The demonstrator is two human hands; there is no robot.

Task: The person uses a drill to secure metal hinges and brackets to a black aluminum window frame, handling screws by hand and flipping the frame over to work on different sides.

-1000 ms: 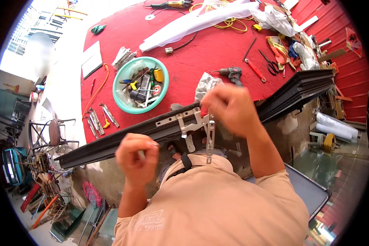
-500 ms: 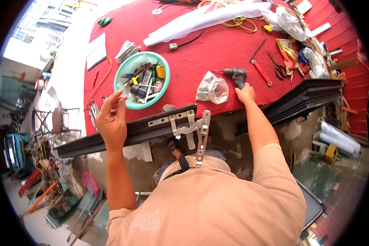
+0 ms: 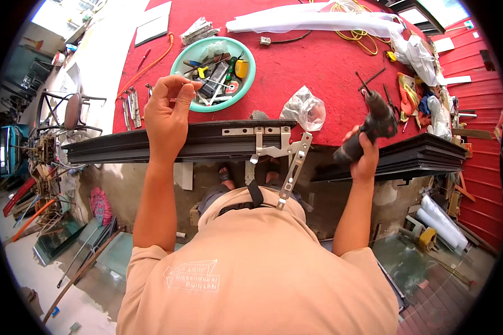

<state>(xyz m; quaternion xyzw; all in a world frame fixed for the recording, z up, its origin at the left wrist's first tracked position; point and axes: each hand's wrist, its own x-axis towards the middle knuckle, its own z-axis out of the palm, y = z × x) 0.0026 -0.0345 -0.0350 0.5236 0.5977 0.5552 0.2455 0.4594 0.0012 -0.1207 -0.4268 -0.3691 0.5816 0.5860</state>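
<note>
Overhead, from our head camera: our left hand pinches something tiny, too small to tell, above the dark window frame along the red worktop edge. Our right hand grips a cordless drill. A silver hinge bracket hangs off the frame. We should steady the bracket before drilling.

Left hand raised with fingertips pinched together, right hand clenched, forearms upright.
</note>
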